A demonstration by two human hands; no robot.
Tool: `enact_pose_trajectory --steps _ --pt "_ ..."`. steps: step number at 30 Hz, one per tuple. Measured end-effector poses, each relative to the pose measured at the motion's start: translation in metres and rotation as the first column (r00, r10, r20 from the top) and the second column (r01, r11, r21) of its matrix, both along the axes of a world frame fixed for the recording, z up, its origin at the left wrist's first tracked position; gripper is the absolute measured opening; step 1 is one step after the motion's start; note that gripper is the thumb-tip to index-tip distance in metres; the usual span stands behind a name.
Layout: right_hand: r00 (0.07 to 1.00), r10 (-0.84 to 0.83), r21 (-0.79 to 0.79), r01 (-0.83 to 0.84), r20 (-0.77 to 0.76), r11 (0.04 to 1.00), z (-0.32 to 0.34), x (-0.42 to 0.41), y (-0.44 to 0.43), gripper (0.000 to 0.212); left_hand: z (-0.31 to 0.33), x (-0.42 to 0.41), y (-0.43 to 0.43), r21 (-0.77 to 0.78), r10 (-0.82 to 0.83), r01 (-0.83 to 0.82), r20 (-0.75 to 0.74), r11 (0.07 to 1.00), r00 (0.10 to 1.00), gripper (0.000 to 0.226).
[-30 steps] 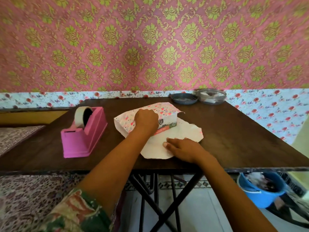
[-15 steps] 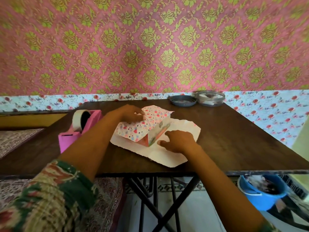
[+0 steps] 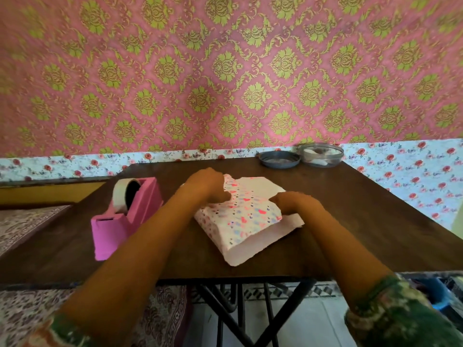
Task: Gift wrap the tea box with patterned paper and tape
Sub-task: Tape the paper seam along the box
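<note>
Head view: patterned paper now folded fully over, left hand and right hand both gripping it.

The scene was softly and evenly lit. The wallpaper was smeared by motion blur towards the corners, and straight lines were bent by the wide lens.

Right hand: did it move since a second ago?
Yes. The right hand slid away from the dark wooden table's near edge, toward the pink damask wall, and now touches the right side of the pink-spotted wrapping paper.
</note>
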State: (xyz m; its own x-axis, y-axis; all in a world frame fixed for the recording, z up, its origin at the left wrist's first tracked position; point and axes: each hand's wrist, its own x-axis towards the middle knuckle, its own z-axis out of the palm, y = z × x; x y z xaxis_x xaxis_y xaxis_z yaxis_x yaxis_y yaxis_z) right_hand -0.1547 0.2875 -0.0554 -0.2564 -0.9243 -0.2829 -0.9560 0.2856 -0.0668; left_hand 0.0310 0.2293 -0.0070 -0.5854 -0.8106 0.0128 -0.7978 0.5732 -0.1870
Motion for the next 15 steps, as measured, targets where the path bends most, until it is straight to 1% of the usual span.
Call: enact_pose_trajectory --steps 2,3,4,6,7,9,11,12,14,15 --pt "0.994 0.005 -0.081 0.004 0.11 0.997 0.004 -0.009 -0.002 0.042 -0.001 0.01 -0.013 -0.005 -0.034 0.033 -0.081 0.999 0.996 0.03" --pt "0.989 -0.002 -0.114 0.02 0.149 0.993 0.003 -0.013 -0.005 0.041 -0.004 0.016 -0.022 0.022 -0.076 0.079 -0.142 0.997 0.987 0.028" --pt "0.984 -0.021 -0.113 0.042 0.176 0.993 0.001 -0.016 -0.008 0.042 -0.007 0.021 -0.028 0.078 -0.125 0.143 -0.201 0.987 0.972 0.03" --pt "0.973 -0.07 -0.031 0.079 0.222 0.996 -0.008 -0.019 -0.015 0.049 -0.013 0.029 -0.034 0.201 -0.179 0.24 -0.279 0.95 0.943 0.037" --pt "0.966 -0.098 0.02 0.096 0.239 0.995 -0.014 -0.021 -0.021 0.055 -0.016 0.032 -0.035 0.234 -0.179 0.25 -0.287 0.94 0.941 0.039" --pt "0.949 -0.161 0.068 0.148 0.272 0.987 -0.024 -0.028 -0.036 0.068 -0.023 0.034 -0.038 0.202 -0.167 0.221 -0.256 0.954 0.952 0.043" --pt "0.921 -0.223 0.104 0.2 0.32 0.974 -0.025 -0.034 -0.045 0.078 -0.025 0.032 -0.03 0.101 -0.142 0.16 -0.165 0.982 0.976 0.046" --pt "0.909 -0.221 0.109 0.194 0.354 0.975 -0.022 -0.034 -0.048 0.078 -0.024 0.029 -0.024 0.041 -0.13 0.135 -0.108 0.99 0.986 0.047" --pt "0.924 -0.141 0.051 0.131 0.355 0.99 -0.012 -0.031 -0.05 0.061 -0.017 0.023 -0.011 -0.063 -0.126 0.125 -0.007 0.99 0.992 0.049" --pt "0.926 -0.108 0.014 0.111 0.362 0.994 -0.007 -0.03 -0.05 0.056 -0.014 0.019 -0.008 -0.084 -0.122 0.124 0.023 0.989 0.992 0.052"
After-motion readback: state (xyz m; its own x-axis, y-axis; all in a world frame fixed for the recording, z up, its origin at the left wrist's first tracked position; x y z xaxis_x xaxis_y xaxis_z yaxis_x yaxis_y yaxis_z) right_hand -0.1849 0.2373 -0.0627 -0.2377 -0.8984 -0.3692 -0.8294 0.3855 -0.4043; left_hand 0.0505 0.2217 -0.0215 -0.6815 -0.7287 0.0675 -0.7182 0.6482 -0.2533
